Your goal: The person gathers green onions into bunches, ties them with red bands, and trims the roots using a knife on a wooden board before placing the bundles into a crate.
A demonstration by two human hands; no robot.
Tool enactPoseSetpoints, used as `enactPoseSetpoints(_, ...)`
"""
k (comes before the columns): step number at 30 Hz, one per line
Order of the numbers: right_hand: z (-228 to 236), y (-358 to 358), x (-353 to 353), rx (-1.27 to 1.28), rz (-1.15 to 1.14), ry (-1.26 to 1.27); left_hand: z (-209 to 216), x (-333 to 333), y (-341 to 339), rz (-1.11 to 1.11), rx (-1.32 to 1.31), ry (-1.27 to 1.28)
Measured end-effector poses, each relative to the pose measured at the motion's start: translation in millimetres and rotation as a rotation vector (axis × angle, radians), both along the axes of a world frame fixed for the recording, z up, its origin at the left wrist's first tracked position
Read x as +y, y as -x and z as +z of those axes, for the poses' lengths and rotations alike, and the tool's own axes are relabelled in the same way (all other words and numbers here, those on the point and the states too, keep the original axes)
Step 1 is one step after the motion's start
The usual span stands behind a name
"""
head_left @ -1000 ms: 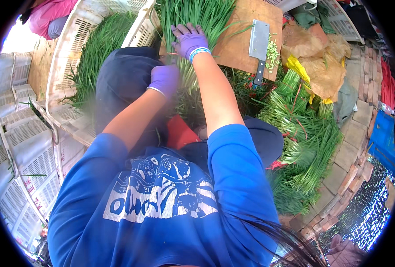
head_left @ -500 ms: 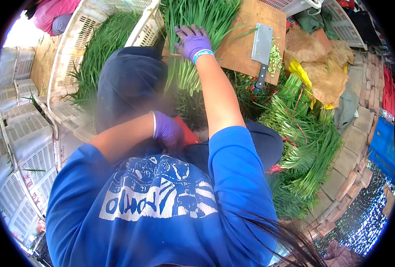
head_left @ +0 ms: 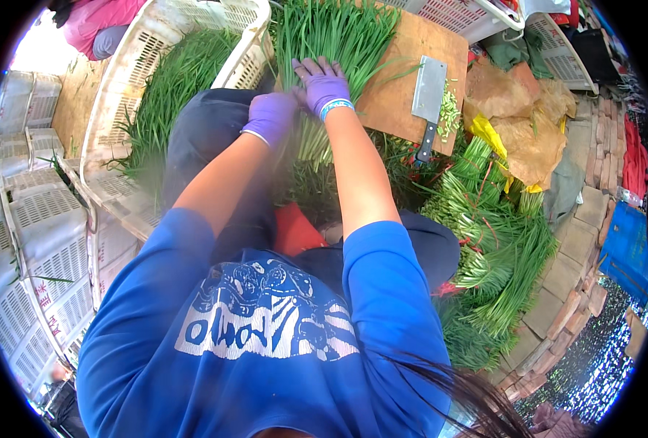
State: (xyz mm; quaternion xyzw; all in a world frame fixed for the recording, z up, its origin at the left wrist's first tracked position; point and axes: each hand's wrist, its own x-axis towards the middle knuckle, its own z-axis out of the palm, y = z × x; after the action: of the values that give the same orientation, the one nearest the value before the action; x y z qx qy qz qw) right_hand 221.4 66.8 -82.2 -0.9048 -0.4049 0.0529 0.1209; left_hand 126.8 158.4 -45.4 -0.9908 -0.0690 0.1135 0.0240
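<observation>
A thick bunch of long green chives (head_left: 331,36) lies in front of me, its pale stalk ends toward my lap. My right hand (head_left: 322,89), in a purple glove, rests flat on the bunch with its fingers spread. Close by on the left is my left hand (head_left: 271,117), also gloved in purple. Its fingers are curled closed at the side of the bunch, and what they hold, if anything, is hidden. To the right, a cleaver (head_left: 429,95) with a black handle lies on a wooden board (head_left: 389,109), beside small cut stalk ends (head_left: 449,113).
A white plastic crate (head_left: 101,128) holding loose chives (head_left: 178,91) stands at the left. Tied chive bundles (head_left: 484,241) are heaped at the right, near brown paper (head_left: 524,139) and a brick edge (head_left: 557,306). Something red (head_left: 298,230) lies by my lap.
My left hand has moved up and forward from my lap beside the red thing to the side of the chive bunch. My right hand stays on the bunch.
</observation>
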Motion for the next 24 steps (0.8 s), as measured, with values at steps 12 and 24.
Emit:
enactPoseSetpoints(12,-3.2,-0.2,0.5,-0.012,0.006,-0.004,71.4,-26.7,131.6,-0.637,0.748,0.617)
enactPoseSetpoints(24,-5.0,-0.1,0.7,-0.058,0.001,-0.015,8.8,-15.0,30.7,-0.082,0.061,0.008)
